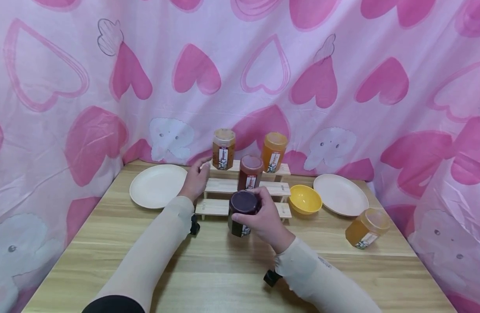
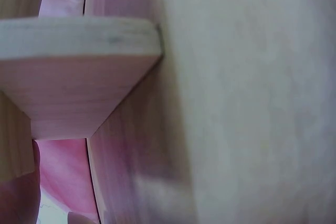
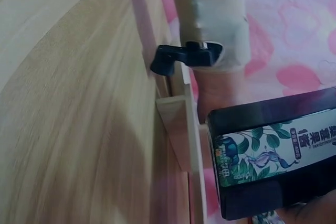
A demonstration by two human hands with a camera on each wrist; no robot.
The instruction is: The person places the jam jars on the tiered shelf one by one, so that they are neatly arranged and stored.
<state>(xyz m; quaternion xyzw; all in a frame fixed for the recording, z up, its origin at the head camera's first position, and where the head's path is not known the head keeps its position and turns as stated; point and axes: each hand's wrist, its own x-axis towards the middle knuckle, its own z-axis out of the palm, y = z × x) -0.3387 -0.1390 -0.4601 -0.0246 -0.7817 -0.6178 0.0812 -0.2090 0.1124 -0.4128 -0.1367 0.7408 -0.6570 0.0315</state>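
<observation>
My right hand [image 1: 269,219] grips a dark jam jar [image 1: 240,226], thumb at the front and fingers behind, just in front of the wooden tiered rack's lowest step [image 1: 214,208]. In the right wrist view this jar [image 3: 273,156] shows its label, printed with leaves and a bird. At the rack's left end is my left hand [image 1: 195,180], fingers extended to the top step; in the left wrist view a fingertip [image 2: 21,200] lies against the wood. An amber jar [image 1: 223,152] and an orange jar [image 1: 274,152] stand on the top step, a reddish jar [image 1: 250,171] on the middle one.
White plates [image 1: 158,187] [image 1: 339,195] lie on both sides of the rack. Beside its right end sits a yellow bowl [image 1: 304,200]. Another orange-yellow jar [image 1: 365,230] stands at the table's right. A pink heart-patterned curtain [image 1: 197,69] hangs behind.
</observation>
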